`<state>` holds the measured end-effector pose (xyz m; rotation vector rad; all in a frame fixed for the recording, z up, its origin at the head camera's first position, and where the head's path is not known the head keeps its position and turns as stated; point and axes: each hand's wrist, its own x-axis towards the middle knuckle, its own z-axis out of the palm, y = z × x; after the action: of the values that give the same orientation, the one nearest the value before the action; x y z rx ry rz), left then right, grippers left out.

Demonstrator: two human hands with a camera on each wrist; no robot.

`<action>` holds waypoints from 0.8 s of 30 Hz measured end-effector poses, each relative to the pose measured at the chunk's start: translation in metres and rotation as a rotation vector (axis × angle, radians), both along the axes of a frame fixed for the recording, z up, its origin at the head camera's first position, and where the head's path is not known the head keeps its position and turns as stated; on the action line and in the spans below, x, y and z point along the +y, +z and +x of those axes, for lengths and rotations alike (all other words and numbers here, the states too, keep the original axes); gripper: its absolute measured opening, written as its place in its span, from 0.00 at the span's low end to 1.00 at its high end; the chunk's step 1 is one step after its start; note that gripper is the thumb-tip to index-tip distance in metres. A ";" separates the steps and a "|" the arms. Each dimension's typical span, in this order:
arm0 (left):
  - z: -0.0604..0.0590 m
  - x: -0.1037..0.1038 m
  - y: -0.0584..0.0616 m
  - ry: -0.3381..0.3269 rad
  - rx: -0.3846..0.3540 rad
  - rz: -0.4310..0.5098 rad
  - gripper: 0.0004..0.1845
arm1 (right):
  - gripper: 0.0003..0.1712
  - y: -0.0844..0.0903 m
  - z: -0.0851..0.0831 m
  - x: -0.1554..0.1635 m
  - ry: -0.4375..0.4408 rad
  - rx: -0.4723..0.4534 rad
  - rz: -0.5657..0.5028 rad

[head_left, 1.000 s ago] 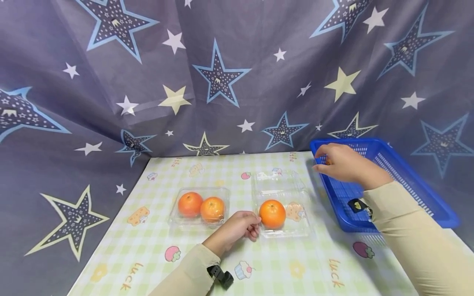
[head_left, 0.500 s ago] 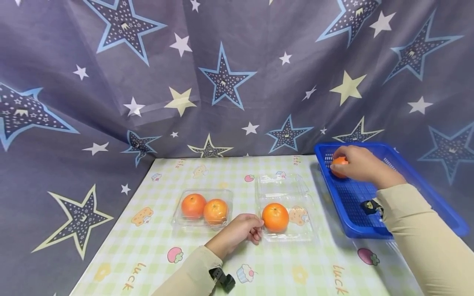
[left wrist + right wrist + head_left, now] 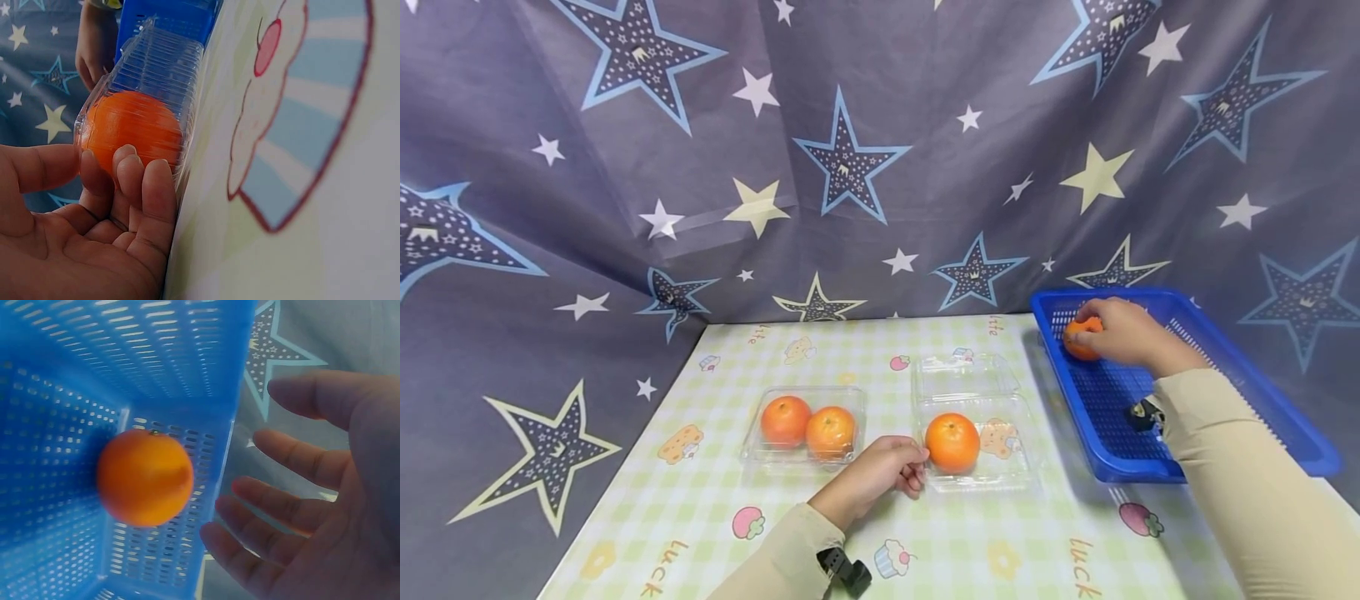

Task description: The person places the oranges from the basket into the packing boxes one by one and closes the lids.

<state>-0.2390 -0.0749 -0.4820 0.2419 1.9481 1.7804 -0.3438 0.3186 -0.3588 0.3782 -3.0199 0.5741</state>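
An open clear clamshell container (image 3: 1009, 468) (image 3: 164, 60) holds one orange (image 3: 952, 442) (image 3: 134, 125) on the checked tablecloth. My left hand (image 3: 913, 467) (image 3: 103, 165) pinches that container's left edge, fingers curled against its wall. To the left, a closed clear container (image 3: 760, 454) holds two oranges (image 3: 786, 419). My right hand (image 3: 1086, 329) (image 3: 250, 462) is in the far corner of the blue basket (image 3: 1138, 475) (image 3: 62, 362), beside another orange (image 3: 1077, 343) (image 3: 145, 477). In the right wrist view its fingers are spread and off the fruit.
The table (image 3: 970, 542) is backed and flanked by a star-printed grey curtain (image 3: 850, 167). The blue basket stands at the table's right edge. The open container's lid (image 3: 962, 375) lies flat behind it.
My right hand went from above the basket's rim down into its far corner, where the orange now lies. The left hand has stayed on the open container.
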 end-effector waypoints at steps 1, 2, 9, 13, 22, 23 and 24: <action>0.000 0.000 0.000 0.000 0.000 0.003 0.12 | 0.26 -0.001 0.000 0.001 0.003 0.008 0.001; 0.000 0.001 0.000 0.000 0.000 0.004 0.12 | 0.26 -0.002 -0.001 0.003 0.005 0.016 0.000; 0.001 0.002 0.000 0.003 -0.002 0.001 0.13 | 0.29 -0.015 -0.005 0.006 0.018 0.048 -0.008; 0.001 0.003 0.001 0.002 -0.002 -0.003 0.13 | 0.34 -0.022 -0.006 0.005 -0.003 0.038 -0.010; -0.001 0.001 0.001 -0.003 0.004 -0.013 0.13 | 0.40 -0.033 -0.007 0.008 -0.011 0.024 -0.020; -0.001 0.001 0.001 -0.003 0.005 -0.013 0.13 | 0.40 -0.034 -0.008 0.009 -0.005 0.031 -0.022; -0.001 0.000 0.001 -0.004 0.005 -0.012 0.13 | 0.40 -0.036 -0.008 0.009 0.000 0.035 -0.023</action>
<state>-0.2396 -0.0744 -0.4812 0.2466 1.9600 1.7666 -0.3520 0.3276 -0.3945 0.3837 -2.9767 0.5957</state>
